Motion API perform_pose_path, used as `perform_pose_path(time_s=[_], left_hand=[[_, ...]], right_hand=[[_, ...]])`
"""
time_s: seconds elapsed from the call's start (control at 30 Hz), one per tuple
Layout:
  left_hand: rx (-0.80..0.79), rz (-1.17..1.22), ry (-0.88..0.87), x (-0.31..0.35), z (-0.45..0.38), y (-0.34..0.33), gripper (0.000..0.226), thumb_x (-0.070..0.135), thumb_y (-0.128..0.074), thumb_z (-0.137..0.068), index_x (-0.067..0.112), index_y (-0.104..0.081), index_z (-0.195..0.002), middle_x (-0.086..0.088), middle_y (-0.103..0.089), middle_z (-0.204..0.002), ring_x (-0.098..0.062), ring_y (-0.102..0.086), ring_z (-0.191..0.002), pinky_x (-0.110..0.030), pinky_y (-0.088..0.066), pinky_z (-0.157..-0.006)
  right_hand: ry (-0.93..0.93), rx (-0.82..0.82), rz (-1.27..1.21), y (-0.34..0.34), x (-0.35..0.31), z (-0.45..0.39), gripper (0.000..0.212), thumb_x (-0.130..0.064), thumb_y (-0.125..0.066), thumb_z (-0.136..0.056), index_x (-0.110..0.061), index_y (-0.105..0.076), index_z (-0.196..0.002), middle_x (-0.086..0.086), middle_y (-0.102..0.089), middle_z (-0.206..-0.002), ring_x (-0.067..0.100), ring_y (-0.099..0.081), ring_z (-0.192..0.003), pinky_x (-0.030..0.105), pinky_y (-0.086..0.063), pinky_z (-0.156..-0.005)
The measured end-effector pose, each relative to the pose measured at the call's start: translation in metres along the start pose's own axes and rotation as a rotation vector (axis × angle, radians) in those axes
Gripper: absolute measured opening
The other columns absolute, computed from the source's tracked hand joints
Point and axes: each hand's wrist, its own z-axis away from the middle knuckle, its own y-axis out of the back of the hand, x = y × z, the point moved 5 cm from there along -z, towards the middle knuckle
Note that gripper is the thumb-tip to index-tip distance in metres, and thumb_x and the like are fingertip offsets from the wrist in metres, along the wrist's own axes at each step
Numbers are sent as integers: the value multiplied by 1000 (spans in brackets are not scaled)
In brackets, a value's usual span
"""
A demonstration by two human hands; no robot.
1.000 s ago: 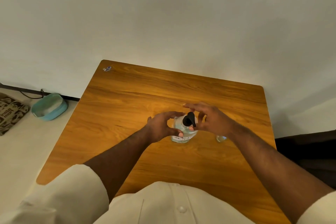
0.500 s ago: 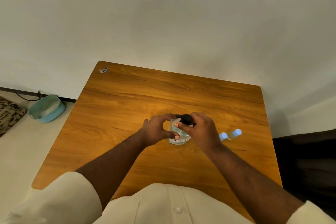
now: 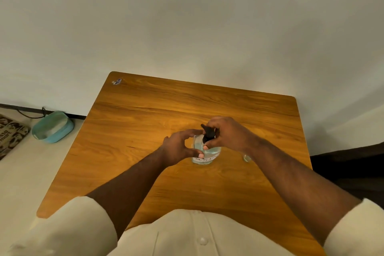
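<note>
Item: one clear, squat plastic bottle (image 3: 207,155) of pale blue liquid, white label to the front, fitted with a black plastic pump head (image 3: 208,133). Location: upright near the middle of the orange-brown wooden table (image 3: 145,110), directly before the seated person. Left hand (image 3: 178,147): thumb and fingers curled round the bottle's shoulder, bracing it on the tabletop. Right hand (image 3: 230,135): fingers and thumb pinched on the pump head from the right side. Change noted: half a second ago this hand lay rolled over the top of the pump, wrist drawn in toward the body. It has now swung back out to the right, and the spout points away toward the far left. Reading: one turn of the wrist looks complete and the grip reset, so the pump is being twisted on its neck. Whether that loosens or tightens it, the dim view does not settle, and the pump is not yet off the bottle. Also present: a small clear object (image 3: 247,158) on the table, mostly hidden by the right forearm, where two blue-capped vials showed half a second ago. A pale blue oval plastic basin (image 3: 53,127) stands on the floor to the left. A small sticker (image 3: 117,81) sits at the table's far left corner.
</note>
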Motion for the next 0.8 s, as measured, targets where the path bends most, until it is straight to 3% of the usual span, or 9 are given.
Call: perform_pose_path(time_s=[0.1,0.23,0.33,0.37,0.43,0.5,0.57,0.67,0.8], left_hand=[[-6,1,12,8,3,1,75,75,-74,-47,76,-39,-114,23,-53,-137,-12,-46,-130,-59,-31,-109],[-18,4,14,7,3,1,76,73,-73,-49,72,-41,-118,24,-53,-137,-11,-47,-130,-58,-31,-109],[-36,77,6,9,3,4,78,63,-79,-53,59,-49,-124,20,-55,-135,-15,-49,-127,-53,-40,-106],[-49,105,-9,12,3,5,79,57,-82,-55,50,-52,-128,18,-56,-135,-16,-50,-126,-51,-41,-106],[-83,128,-14,13,2,5,79,49,-85,-57,38,-56,-130,15,-57,-135,-18,-51,-127,-49,-42,-107],[-98,138,6,14,1,4,77,42,-86,-60,34,-57,-131,13,-58,-136,-18,-50,-129,-46,-40,-110],[-89,167,32,12,1,4,76,31,-88,-64,33,-55,-133,12,-57,-137,-18,-47,-132,-43,-41,-109],[-65,241,70,8,3,1,73,26,-88,-65,32,-57,-130,11,-60,-134,-18,-49,-131,-47,-42,-109],[-11,370,27,7,11,-7,70,5,-83,-73,20,-55,-135,7,-60,-136,-11,-51,-131,-40,-45,-108]], right_hand=[[-162,184,145,-5,6,4,35,-61,-71,-69,-29,-57,-71,-12,-55,-68,8,-53,-63,24,-39,-52],[-283,152,247,-16,21,16,77,-93,-43,-54,-27,-69,-84,-11,-65,-73,8,-60,-67,25,-46,-57],[-64,100,374,6,11,9,77,-87,-52,-51,-23,-59,-93,-11,-56,-83,9,-52,-74,20,-37,-56],[38,29,395,9,6,1,81,-86,-56,-52,-24,-56,-106,-10,-56,-94,11,-53,-84,21,-41,-62],[201,-149,508,7,1,-18,95,-87,-54,-57,-32,-40,-134,-4,-49,-127,18,-47,-114,32,-45,-91],[289,-300,643,0,-2,-36,98,-87,-47,-62,-46,-15,-145,-3,-19,-155,24,-20,-140,44,-22,-112],[383,-364,694,-8,-4,-46,95,-85,-45,-67,-52,0,-145,-10,4,-159,23,1,-146,46,-7,-114],[469,-304,628,-19,2,-43,86,-76,-43,-79,-49,5,-146,-11,13,-158,20,9,-146,45,-3,-115],[358,-40,373,-31,13,-27,73,-64,-34,-86,-40,-3,-148,-9,6,-158,17,6,-147,49,-8,-118]])
